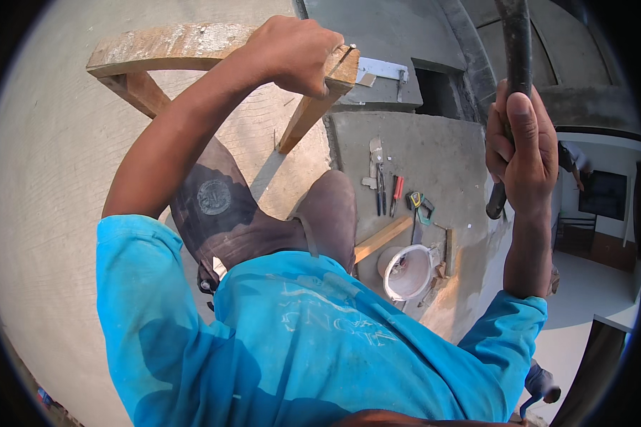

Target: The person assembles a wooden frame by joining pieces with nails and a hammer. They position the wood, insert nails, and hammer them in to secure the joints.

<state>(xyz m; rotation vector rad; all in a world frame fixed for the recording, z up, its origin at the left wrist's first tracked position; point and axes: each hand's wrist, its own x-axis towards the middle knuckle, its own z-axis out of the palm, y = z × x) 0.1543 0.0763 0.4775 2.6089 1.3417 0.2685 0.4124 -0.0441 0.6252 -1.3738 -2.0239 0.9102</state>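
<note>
blue t-shirt (306,341): fills the lower view, above dark trousers (221,192). pale floor (57,178): runs wide at left. grey concrete slab (356,142): right of the knees, bordered by a dark recess (438,89) at upper right. free air between the two hands.

wooden frame (167,46): ahead and to the left, rail uppermost, two legs below. left hand (292,53): curled tight over the rail's right end. nail (350,50): at that end, just beside the fist; finger contact, cannot tell. right hand (523,153): raised well apart from the frame, wrapped round a dark bar (518,50), upper end out of view.

on the slab: red-handled tool (397,191), handsaw (417,228), loose timber (383,238), white bucket (411,274), all between the knees and the right forearm. white metal piece (382,69): just past the rail's end. far right: dark screen (602,193), two people.
</note>
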